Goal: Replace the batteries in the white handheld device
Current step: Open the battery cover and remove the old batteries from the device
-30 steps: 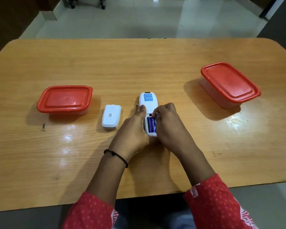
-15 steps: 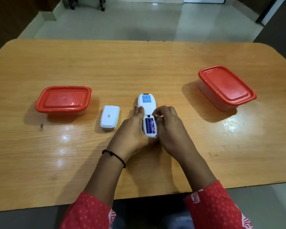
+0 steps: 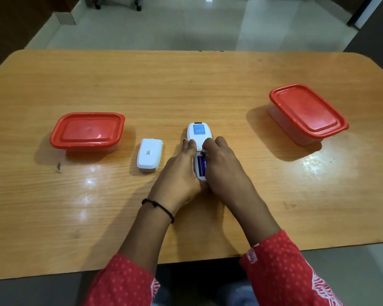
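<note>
The white handheld device (image 3: 199,134) lies face down at the table's middle, a blue label on its far end. Its battery bay is uncovered, and purple batteries (image 3: 201,166) show inside between my hands. My left hand (image 3: 179,173) presses against the device's left side and holds it. My right hand (image 3: 224,164) covers the right side, its fingertips curled at the top end of the batteries. Whether a battery is lifted I cannot tell. The white battery cover (image 3: 149,154) rests flat on the table to the left of the device.
A red-lidded plastic container (image 3: 87,131) sits at the left, another red-lidded container (image 3: 307,112) at the far right. The wooden table (image 3: 208,89) stretches beyond them, with tiled floor past its far edge.
My right fingertips have shifted slightly over the battery bay, so less of the purple batteries shows. The left hand keeps its hold; the device and cover stay put.
</note>
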The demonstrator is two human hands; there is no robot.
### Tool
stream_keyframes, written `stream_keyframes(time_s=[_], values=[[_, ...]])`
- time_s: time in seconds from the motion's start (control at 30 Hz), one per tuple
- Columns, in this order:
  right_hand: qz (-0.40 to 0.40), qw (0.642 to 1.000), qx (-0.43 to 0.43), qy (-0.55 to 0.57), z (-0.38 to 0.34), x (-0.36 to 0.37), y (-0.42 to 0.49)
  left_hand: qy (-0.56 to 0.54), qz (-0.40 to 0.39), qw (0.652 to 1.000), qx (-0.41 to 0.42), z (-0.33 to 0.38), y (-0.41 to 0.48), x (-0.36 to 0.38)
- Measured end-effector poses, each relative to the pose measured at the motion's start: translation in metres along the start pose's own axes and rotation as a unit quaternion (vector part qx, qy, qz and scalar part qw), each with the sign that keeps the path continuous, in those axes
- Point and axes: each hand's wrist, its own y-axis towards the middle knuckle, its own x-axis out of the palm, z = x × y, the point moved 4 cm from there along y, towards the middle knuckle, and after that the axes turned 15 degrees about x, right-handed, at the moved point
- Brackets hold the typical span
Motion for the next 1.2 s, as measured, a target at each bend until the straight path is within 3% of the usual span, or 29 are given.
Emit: stream_keyframes(time_s=[0.93,1.07,1.2], values=[[-0.043,0.998,0.012,0.055,0.005,-0.006,0.005,0.014,-0.009,1.000,0.015,0.005,0.000,0.000],[-0.090,0.996,-0.016,0.023,-0.001,-0.001,-0.006,0.022,-0.004,0.999,0.024,0.004,0.001,-0.001],[-0.032,0.994,0.005,0.109,0.007,-0.010,-0.006,0.019,-0.014,1.000,0.018,0.004,0.000,0.000]])
